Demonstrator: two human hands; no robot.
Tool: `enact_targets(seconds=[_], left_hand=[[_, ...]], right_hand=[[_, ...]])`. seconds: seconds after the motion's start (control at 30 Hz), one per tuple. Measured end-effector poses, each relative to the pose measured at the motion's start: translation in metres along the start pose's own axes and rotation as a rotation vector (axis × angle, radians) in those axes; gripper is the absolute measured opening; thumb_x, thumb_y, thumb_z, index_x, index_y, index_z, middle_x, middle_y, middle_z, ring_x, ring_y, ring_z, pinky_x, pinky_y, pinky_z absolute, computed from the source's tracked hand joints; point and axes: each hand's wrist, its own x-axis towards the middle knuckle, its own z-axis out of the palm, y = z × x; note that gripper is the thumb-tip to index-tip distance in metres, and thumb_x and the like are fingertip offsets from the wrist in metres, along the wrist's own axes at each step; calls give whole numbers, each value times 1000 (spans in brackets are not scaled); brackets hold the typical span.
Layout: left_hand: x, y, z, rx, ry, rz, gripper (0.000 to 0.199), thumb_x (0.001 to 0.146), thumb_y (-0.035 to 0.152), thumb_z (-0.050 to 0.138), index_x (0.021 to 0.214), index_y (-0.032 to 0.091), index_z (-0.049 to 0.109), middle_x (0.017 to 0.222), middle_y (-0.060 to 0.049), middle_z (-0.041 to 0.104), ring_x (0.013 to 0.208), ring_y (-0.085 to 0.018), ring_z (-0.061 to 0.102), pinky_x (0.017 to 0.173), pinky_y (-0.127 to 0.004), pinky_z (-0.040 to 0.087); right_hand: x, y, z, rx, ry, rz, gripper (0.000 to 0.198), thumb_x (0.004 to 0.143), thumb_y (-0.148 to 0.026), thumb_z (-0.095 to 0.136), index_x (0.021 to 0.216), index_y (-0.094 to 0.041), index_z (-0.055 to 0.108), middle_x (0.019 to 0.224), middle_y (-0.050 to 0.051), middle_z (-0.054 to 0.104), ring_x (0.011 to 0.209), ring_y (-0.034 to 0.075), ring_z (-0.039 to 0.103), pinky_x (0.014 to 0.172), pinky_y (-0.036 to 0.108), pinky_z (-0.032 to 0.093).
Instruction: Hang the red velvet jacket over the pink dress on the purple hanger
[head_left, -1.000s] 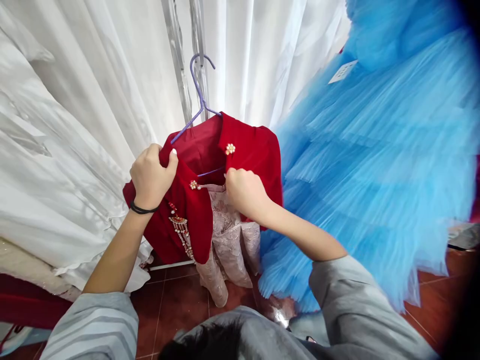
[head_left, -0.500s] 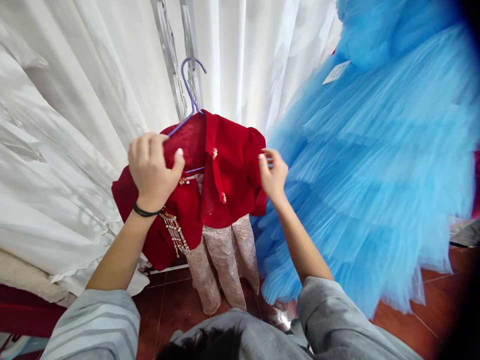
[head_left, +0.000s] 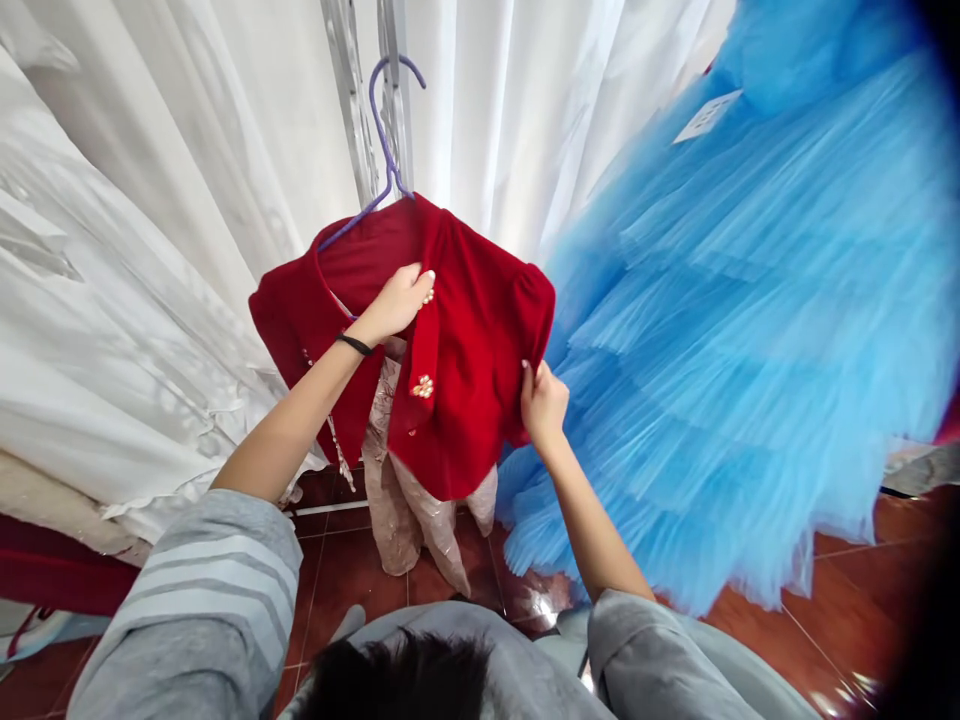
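Observation:
A red velvet jacket (head_left: 480, 340) hangs on a purple hanger (head_left: 386, 150), its front partly spread apart. My left hand (head_left: 401, 300) reaches across the neckline and pinches the front edge near a gold flower-shaped button. Lower on the right, my right hand (head_left: 545, 402) is closed on the jacket's sleeve. Another gold button (head_left: 422, 386) shows on the front band. Beaded tassels (head_left: 341, 450) dangle on the left side, partly behind my left forearm. Pale shiny trousers (head_left: 397, 500) hang beneath the jacket.
A layered blue tulle dress (head_left: 697, 330) with a white tag (head_left: 707, 117) fills the right side. White curtains (head_left: 480, 110) and white garments (head_left: 112, 330) hang behind and to the left. A metal rail (head_left: 352, 110) stands behind the hanger, over red floor tiles (head_left: 337, 570).
My left hand has moved right from the jacket's left shoulder to the front edge and closed there. My right hand has gone lower and gripped the sleeve. The jacket front is pulled flatter.

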Motion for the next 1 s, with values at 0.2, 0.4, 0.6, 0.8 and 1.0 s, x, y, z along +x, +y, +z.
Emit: enact_targets(seconds=[0.2,0.4,0.6,0.8,1.0], left_hand=[[-12,5,-8,187,4,66,27,93,24,47,67,21,41,67,0,52,67,-16,54,70,-31,46],[-29,19,-27,345,161,150,23,96,36,45,82,20,54,82,-5,63,89,-22,63,81,-33,50],[-57,-22,-91,625,664,78,16,90,29,52,102,22,59,115,-13,62,119,-31,55,105,-47,43],[-57,-26,-76,709,567,44,43,80,48,64,114,21,59,121,-17,61,123,-36,52,107,-49,40],[-31,-13,-84,675,380,-60,25,87,27,48,103,20,65,95,-12,68,103,-33,63,94,-43,47]], right_hand=[[17,10,8,252,-194,-13,48,96,-53,33,80,-18,61,70,8,63,66,20,58,62,29,40],[81,13,-13,470,169,-66,48,89,-49,47,124,-17,58,122,16,65,100,23,63,74,33,52],[66,-54,-24,233,25,-202,37,95,-47,44,78,-19,60,76,7,65,72,19,60,73,31,46],[68,-149,10,192,-17,-268,42,96,-53,45,107,-15,60,100,14,64,84,23,62,71,31,48],[135,-155,13,256,-43,-392,40,95,-30,42,128,-12,56,106,17,64,95,27,64,86,43,52]])
